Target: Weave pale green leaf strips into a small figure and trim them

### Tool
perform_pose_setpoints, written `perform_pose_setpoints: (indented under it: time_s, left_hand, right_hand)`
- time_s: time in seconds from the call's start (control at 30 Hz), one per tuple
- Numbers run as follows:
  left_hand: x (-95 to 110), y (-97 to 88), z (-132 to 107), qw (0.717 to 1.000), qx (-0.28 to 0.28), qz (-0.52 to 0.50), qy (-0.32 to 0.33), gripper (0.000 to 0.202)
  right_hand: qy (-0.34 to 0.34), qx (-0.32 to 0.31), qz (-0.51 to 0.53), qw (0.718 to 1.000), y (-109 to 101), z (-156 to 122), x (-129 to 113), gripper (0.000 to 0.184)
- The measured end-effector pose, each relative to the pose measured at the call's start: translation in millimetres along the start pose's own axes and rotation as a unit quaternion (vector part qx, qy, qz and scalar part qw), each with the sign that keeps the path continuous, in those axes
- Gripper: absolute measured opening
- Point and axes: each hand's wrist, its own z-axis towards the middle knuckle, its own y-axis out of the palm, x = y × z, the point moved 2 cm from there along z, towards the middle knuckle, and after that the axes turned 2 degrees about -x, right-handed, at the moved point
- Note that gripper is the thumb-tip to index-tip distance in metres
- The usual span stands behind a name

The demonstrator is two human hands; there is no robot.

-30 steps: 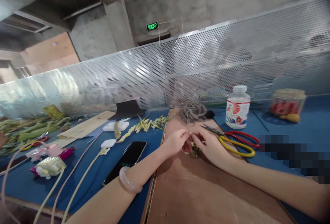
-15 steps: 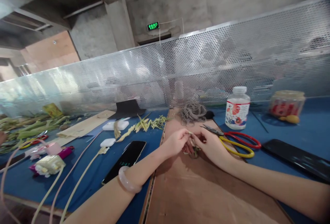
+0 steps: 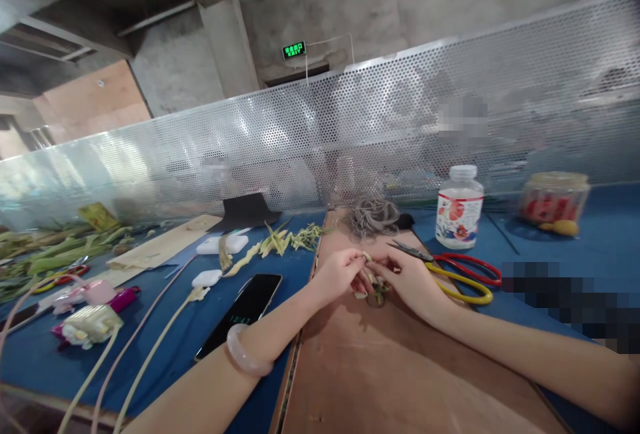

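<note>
Left hand (image 3: 341, 275): pinching pale strip (image 3: 367, 257)
Right hand (image 3: 411, 282): pinching same strip
Scissors (image 3: 429, 258): beside right hand
Grey strands (image 3: 373, 217): beyond both hands

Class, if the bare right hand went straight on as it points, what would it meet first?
The right hand would probably meet the bare left hand facing it first, though exact depth is unclear.

A workshop, it seems: concrete wall (image 3: 425, 7) and exit sign (image 3: 293, 51) far, scissors (image 3: 434, 259) right on the counter (image 3: 605, 241).
</note>
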Motion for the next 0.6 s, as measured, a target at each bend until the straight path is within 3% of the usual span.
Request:
perform_pose_setpoints:
  time_s: [0.13, 0.27, 0.6]
  left_hand:
    - [5.9, 0.7, -3.0, 1.0, -0.006, 0.004, 0.001, 0.029]
    - [11.0, 1.8, -4.7, 1.0, -0.009, -0.007, -0.001, 0.021]
    - [12.0, 1.8, -3.8, 0.998, 0.003, -0.058, 0.0, 0.021]
  right_hand:
    - [-0.001, 0.017, -0.016, 1.0, -0.3, 2.1, -0.3, 0.024]
    - [-0.015, -0.011, 0.02, 1.0, 1.6, 3.1, -0.8, 0.037]
    - [-0.015, -0.039, 0.055, 0.998, 3.9, 0.0, -2.7, 0.029]
